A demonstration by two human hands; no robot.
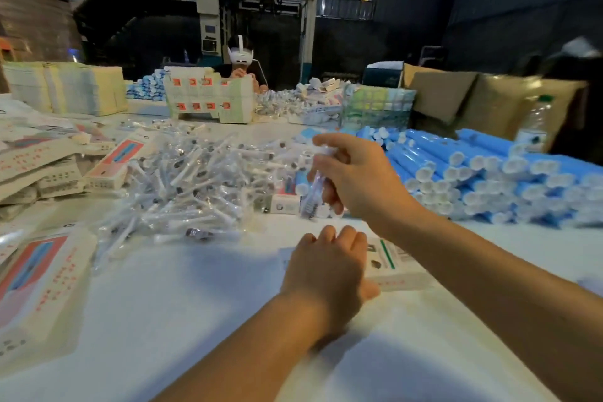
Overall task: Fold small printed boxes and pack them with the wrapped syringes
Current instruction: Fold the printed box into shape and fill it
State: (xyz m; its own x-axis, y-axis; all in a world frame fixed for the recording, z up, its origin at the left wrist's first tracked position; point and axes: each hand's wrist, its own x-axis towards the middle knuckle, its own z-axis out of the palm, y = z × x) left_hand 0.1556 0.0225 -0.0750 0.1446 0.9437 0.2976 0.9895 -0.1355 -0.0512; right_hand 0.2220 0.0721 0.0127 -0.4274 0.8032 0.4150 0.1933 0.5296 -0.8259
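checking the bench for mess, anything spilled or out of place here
Nothing looks damaged. The clear-wrapped syringes lie in a loose sprawling heap on the white table, some straying toward the flat printed cartons at left.

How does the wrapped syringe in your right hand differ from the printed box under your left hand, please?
The wrapped syringe is clear, slim and raised above the table, gripped by the right hand. The printed box is white, opaque, flat-sided and lies on the table, held by the left hand. Each has a hand on it.
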